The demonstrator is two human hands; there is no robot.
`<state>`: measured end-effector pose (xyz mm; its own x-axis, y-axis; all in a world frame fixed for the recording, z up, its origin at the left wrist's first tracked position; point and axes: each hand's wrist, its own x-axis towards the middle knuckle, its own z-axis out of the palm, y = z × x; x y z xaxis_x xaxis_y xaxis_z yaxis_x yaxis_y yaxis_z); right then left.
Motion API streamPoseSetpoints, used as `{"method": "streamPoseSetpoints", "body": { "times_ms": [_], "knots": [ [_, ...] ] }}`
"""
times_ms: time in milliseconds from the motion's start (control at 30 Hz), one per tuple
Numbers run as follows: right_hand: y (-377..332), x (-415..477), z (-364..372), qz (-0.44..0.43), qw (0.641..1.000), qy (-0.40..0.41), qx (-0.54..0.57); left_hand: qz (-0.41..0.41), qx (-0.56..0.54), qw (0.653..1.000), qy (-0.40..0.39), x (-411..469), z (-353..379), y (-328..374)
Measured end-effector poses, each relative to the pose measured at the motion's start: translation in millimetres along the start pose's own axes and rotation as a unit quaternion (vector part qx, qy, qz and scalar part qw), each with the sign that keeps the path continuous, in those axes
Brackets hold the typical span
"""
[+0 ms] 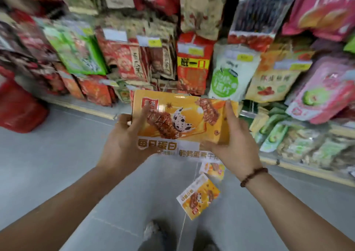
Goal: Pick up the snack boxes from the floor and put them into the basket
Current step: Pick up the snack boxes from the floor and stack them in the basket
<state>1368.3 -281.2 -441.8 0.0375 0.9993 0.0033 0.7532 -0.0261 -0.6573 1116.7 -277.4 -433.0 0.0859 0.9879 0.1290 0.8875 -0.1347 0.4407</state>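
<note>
**One box in hand, two on the floor, basket out of sight**

We judge this to be the carry step: we have a yellow snack box (184, 120) lifted clear of the floor and held in front of us, roughly at the centre of the view, against the shelves of bagged snacks (192, 58) at 12 o'clock. The basket does not show anywhere in the view, so the next move calls for turning to find it before lowering the box in.

Our left hand (126, 137) closes on the box's left end, thumb laid across the printed face and fingers wrapped behind. Our right hand (232, 137) grips the right end, thumb pointing up along the side edge, palm under the lower corner. Both forearms reach forward from 7 and 5 o'clock, with a bead bracelet (253, 175) on the right wrist.

Two more boxes wait on the grey floor (48, 164): a second box (198, 196) at 5 o'clock of the held one, and a third box (212, 169) just beyond it, partly hidden by our right hand.
</note>
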Motion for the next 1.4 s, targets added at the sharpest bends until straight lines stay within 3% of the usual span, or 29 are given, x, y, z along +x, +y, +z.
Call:
{"method": "streamPoseSetpoints", "body": {
  "times_ms": [200,433,700,967,1400],
  "knots": [
    [-167,27,-6,-0.149,0.988,-0.023,0.012,-0.067,0.012,0.989,0.134,-23,-154,-49],
    [-297,58,53,-0.248,0.966,-0.066,0.044,-0.14,0.029,0.972,0.189,-43,-245,-140],
    [-384,112,136,-0.294,0.944,-0.145,0.03,-0.246,0.036,0.95,0.187,-32,-274,-233],
    [-446,224,254,-0.316,0.92,-0.233,-0.004,-0.358,-0.003,0.918,0.168,39,-269,-342],
    [-598,375,390,-0.355,0.867,-0.347,-0.045,-0.463,-0.02,0.867,0.184,144,-321,-500]
  ]
}}
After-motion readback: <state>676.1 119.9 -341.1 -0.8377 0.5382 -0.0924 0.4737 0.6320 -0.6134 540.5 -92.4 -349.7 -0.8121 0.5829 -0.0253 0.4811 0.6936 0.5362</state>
